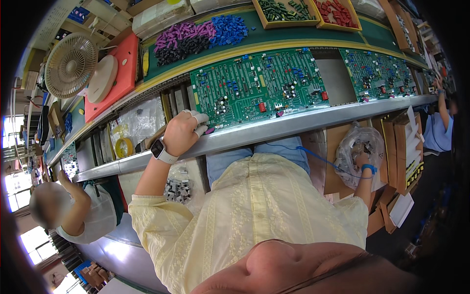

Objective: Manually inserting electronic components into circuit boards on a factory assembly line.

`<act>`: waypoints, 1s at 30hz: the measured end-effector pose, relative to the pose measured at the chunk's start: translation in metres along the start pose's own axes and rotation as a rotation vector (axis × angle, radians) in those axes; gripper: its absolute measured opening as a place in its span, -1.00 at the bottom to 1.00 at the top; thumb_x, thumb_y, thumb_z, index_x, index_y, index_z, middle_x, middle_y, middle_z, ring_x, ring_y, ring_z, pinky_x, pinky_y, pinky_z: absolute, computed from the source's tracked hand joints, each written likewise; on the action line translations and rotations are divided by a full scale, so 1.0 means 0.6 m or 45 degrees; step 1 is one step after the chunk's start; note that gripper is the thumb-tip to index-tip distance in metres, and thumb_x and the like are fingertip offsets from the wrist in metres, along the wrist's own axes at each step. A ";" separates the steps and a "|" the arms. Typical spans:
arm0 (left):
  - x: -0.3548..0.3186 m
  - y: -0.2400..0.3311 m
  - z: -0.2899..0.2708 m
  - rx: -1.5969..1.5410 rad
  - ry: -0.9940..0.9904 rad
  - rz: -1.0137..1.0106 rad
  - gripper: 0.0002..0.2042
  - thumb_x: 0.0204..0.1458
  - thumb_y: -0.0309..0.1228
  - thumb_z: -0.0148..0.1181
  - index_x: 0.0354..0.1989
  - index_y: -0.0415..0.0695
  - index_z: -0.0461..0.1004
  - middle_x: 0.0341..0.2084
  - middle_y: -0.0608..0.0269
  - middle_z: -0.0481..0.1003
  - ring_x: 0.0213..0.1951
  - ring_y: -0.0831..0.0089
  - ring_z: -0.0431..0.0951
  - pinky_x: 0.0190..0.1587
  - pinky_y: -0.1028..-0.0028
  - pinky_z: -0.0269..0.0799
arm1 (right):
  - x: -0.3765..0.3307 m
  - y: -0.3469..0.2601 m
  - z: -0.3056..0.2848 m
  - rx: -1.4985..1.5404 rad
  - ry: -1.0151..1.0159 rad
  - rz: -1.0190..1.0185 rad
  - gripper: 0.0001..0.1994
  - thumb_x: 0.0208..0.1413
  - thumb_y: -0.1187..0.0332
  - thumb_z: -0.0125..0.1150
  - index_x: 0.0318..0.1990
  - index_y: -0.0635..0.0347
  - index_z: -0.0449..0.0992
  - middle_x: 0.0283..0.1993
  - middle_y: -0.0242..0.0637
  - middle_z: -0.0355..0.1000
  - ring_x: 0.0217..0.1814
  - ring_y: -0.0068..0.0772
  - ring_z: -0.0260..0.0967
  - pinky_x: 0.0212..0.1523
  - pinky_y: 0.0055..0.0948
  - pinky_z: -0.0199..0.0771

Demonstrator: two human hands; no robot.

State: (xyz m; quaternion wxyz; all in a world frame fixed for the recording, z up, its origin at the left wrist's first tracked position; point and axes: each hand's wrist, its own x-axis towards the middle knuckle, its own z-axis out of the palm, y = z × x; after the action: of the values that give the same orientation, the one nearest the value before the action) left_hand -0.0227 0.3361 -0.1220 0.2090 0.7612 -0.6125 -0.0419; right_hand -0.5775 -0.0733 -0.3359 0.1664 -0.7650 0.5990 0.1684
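Note:
My left hand [185, 133], with pale covers on its fingertips and a watch at the wrist, rests at the near left corner of a green circuit board [245, 94]. Its fingers are curled close together, and what they pinch, if anything, is hidden. Just beside the fingertips a small purple part [210, 131] lies along the board's near edge. Off to the right, my right hand [363, 159] reaches into a clear plastic bag [346, 153] of small grey and dark parts. A blue corded band circles that wrist; the fingers are mostly hidden among the parts.
A second circuit board [379, 73] sits further right along the metal rail [274, 125]. Behind lie piles of purple [178, 35], black [181, 50] and blue parts [229, 30], plus two yellow trays. A fan [72, 65] stands at left. Other people work at both sides.

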 end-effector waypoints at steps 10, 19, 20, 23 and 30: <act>0.001 0.004 -0.001 -0.004 -0.006 0.011 -0.80 -0.23 -0.46 0.22 -0.35 -0.15 0.49 -0.46 0.18 0.47 -0.36 0.22 0.44 -0.28 0.35 0.39 | -0.082 -0.053 -0.168 1.376 -0.309 -0.003 -0.74 -0.11 0.33 0.16 -0.19 0.04 0.43 -0.41 -0.47 0.39 -0.48 -0.59 0.32 -0.49 -0.59 0.31; 0.001 0.007 0.002 0.074 -0.062 0.014 -0.81 -0.21 -0.46 0.21 -0.35 -0.16 0.49 -0.48 0.16 0.46 -0.37 0.21 0.44 -0.29 0.32 0.39 | -0.179 -0.376 -0.308 1.239 -0.326 -1.052 -0.59 -0.10 0.50 0.14 -0.02 0.23 0.28 -0.15 -0.28 0.34 -0.12 -0.42 0.33 -0.09 -0.51 0.32; 0.001 0.006 0.004 0.059 -0.058 0.016 -0.82 -0.21 -0.45 0.20 -0.36 -0.15 0.49 -0.49 0.16 0.46 -0.37 0.21 0.45 -0.29 0.32 0.39 | -0.193 -0.418 -0.314 1.274 -0.380 -1.134 -0.60 -0.11 0.56 0.14 -0.03 0.23 0.30 -0.13 -0.30 0.35 -0.09 -0.45 0.33 -0.08 -0.50 0.33; -0.005 0.011 0.005 0.161 -0.076 -0.026 -0.83 -0.20 -0.42 0.20 -0.37 -0.15 0.50 -0.51 0.14 0.46 -0.38 0.20 0.45 -0.30 0.31 0.39 | -0.203 -0.516 -0.312 1.272 -0.506 -1.452 -0.62 -0.09 0.61 0.11 -0.04 0.24 0.33 -0.10 -0.31 0.36 -0.05 -0.48 0.32 -0.05 -0.48 0.34; -0.003 0.021 0.002 0.157 -0.075 -0.130 -0.84 -0.20 -0.41 0.20 -0.39 -0.12 0.51 -0.55 0.10 0.44 -0.40 0.18 0.45 -0.33 0.28 0.38 | -0.250 -0.687 -0.314 0.470 -0.112 -1.886 -0.61 -0.13 0.48 0.14 -0.05 0.22 0.36 -0.18 -0.19 0.41 -0.14 -0.28 0.38 -0.11 -0.40 0.36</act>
State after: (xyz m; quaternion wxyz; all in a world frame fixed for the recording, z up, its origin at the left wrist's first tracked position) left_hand -0.0354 0.3357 -0.1188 0.1412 0.8013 -0.5801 -0.0372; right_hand -0.1994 0.0634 -0.0783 0.3845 -0.9193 -0.0593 -0.0597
